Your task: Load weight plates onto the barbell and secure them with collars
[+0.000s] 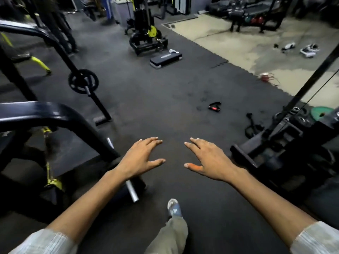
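Both arms extended over the black rubber floor [165,110]. Left hand [141,158] and right hand [207,160] palms down, fingers spread, holding nothing. Bare steel bar end [132,191] shows just beneath the left wrist. A black weight plate [83,81] sits on a peg of the rack [55,43], far left. Green plate [322,111] at far right.

Both hands are out in front over the black rubber floor [165,107], empty, fingers spread: left hand [141,158], right hand [207,160]. A steel bar end [132,191] pokes out just under the left wrist. A black weight plate [83,86] sits on a slanted post further left. A red-and-black collar [215,107] lies on the floor ahead, and a green plate [322,111] sits at the right edge.
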